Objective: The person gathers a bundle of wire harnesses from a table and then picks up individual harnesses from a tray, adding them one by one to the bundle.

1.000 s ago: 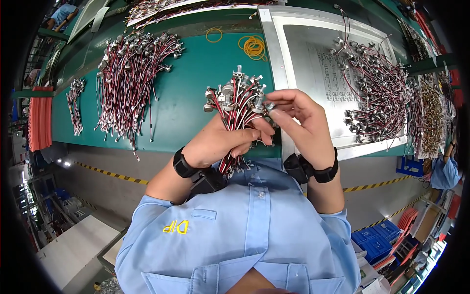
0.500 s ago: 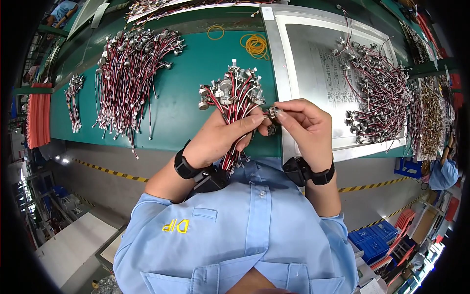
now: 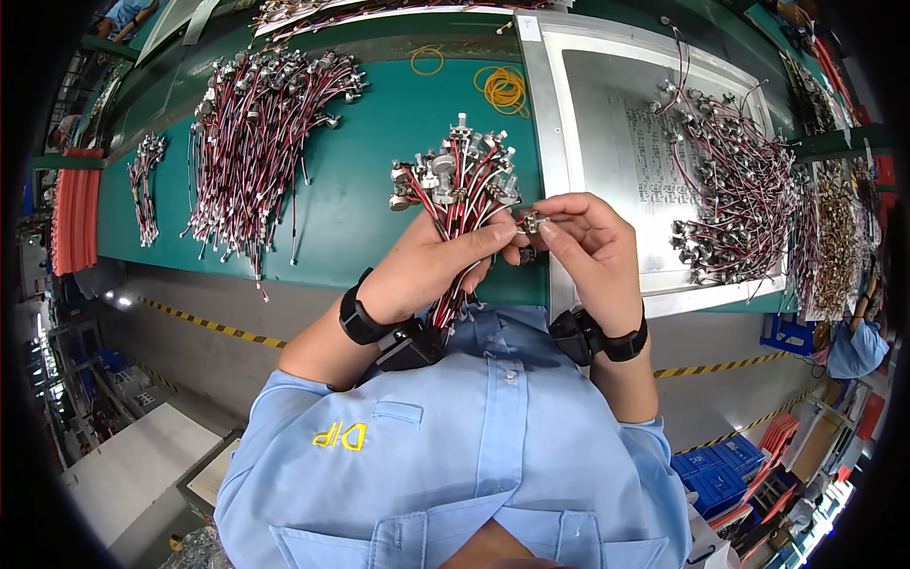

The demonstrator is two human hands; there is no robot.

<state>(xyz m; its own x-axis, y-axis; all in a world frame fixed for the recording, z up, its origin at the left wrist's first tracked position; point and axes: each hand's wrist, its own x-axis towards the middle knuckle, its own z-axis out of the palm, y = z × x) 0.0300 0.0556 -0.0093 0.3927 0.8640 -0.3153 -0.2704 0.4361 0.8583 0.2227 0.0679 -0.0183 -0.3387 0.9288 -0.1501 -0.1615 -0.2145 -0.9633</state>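
Note:
My left hand (image 3: 438, 254) is closed round a bundle of wired potentiometers (image 3: 455, 175). Their silver metal bodies and pale shafts fan out above the fist. Red, black and white wires run down through the palm and come out below it. Close to the left thumb tip, my right hand (image 3: 592, 242) pinches one more wired potentiometer (image 3: 534, 223) between thumb and forefinger. A second small metal part shows just beneath it, partly hidden by the fingers. Both hands are over the green table (image 3: 379, 104), near its front edge.
A large pile of wired parts (image 3: 256, 142) lies left on the table, a smaller bunch (image 3: 145, 190) farther left. Yellow rubber bands (image 3: 502, 90) lie beyond my hands. At right, a metal-framed board (image 3: 597, 123) carries another heap of wired parts (image 3: 735, 180).
The scene has shifted slightly in the picture as my head moved. Both hands keep nearly the same hold, and the pinched potentiometer is turned a little between the right fingers.

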